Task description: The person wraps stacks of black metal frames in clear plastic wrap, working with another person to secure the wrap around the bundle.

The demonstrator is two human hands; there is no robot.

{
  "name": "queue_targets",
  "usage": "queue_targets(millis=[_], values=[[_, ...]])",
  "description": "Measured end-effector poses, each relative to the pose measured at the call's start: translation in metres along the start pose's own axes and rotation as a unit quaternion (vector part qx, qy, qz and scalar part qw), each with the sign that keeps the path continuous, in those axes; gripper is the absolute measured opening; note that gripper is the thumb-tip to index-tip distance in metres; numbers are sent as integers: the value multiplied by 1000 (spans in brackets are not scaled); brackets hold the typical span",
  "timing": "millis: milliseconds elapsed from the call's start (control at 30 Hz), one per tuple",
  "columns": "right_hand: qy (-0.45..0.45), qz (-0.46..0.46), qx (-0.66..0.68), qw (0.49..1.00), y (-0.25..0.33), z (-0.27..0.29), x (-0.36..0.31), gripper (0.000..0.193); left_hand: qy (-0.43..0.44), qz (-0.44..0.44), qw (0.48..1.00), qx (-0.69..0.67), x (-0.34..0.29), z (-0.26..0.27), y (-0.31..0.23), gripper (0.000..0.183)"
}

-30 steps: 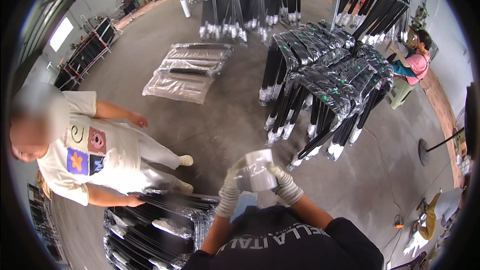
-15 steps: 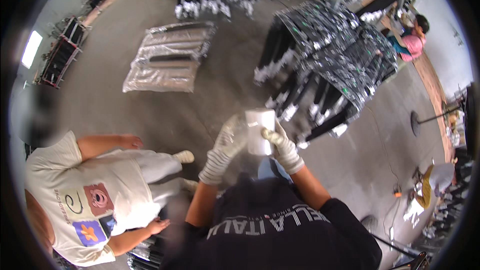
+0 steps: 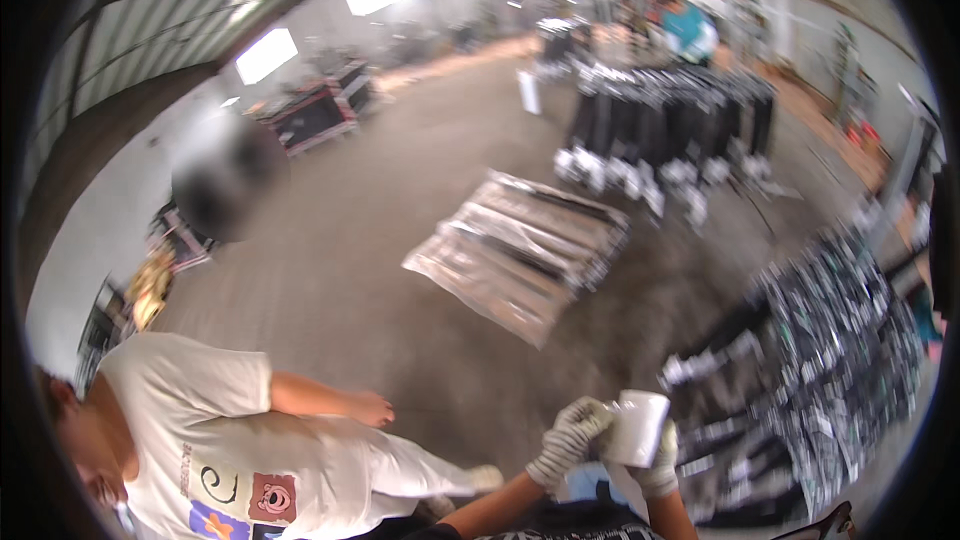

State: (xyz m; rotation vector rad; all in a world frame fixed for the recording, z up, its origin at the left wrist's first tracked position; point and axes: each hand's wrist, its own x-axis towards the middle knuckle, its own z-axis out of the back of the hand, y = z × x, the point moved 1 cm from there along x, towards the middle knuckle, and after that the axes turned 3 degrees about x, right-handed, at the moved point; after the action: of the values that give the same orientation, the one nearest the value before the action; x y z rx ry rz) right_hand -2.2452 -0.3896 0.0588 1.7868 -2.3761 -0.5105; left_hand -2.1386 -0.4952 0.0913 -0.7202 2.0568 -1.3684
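A short white roll (image 3: 636, 428), apparently plastic film or wide tape, is held low in front of me, slightly tilted. My right hand (image 3: 660, 468), in a whitish knit glove, grips it from the right side, with part of the fingers hidden behind the roll. At the roll's left edge is my left hand (image 3: 573, 437), in a striped white glove. Its fingers are curled and pressed together there; blur hides what is between them.
A co-worker in a white T-shirt (image 3: 290, 440) stands close at my left. Ahead on the floor lies a flat plastic-wrapped bundle (image 3: 520, 255). Black lengths with wrapped ends fill a stand (image 3: 840, 340) at right and a rack (image 3: 670, 120) farther back. Another person (image 3: 688, 30) is behind that rack.
My view has swung up and left, so the bundle and racks appear lower and farther right. The roll stays in my hands and now tilts. The left hand's fingers are more curled.
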Motion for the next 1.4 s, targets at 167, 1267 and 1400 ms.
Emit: queue_targets(millis=[167, 1267, 1400], values=[[18, -82, 3, 996, 8, -13, 128, 81, -21, 69, 991, -116, 69, 46, -53, 14], [57, -123, 381, 915, -167, -178, 763, 53, -96, 86, 988, -86, 537, 504, -325, 33], [77, -57, 348, 933, -170, -195, 877, 55, -66, 13, 994, -90, 614, 660, -360, 40]])
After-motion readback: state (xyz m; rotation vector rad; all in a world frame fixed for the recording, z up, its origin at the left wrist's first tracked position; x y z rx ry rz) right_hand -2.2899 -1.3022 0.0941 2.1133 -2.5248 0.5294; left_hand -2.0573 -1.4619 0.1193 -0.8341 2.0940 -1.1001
